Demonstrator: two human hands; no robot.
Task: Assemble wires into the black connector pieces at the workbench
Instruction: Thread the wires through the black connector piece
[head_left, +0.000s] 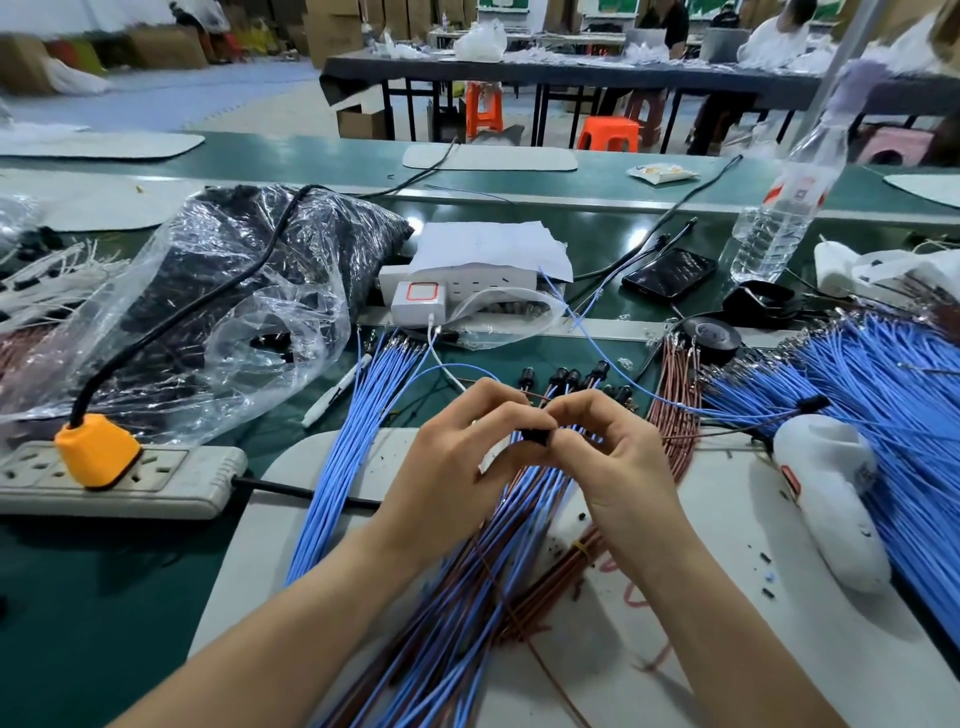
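Now your left hand (457, 457) and right hand (618, 457) meet fingertip to fingertip, curled, pinching one black connector (535, 435) above the wires (467, 597).

We can read no words or numbers here. The bottle (795, 195) label carries red and white print too blurred for us, and the packet (661, 172) print is too small to tell.

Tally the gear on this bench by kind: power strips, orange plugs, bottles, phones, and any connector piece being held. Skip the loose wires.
2 power strips
1 orange plug
1 water bottle
1 phone
1 black connector piece, held between left hand and right hand
Total: 6
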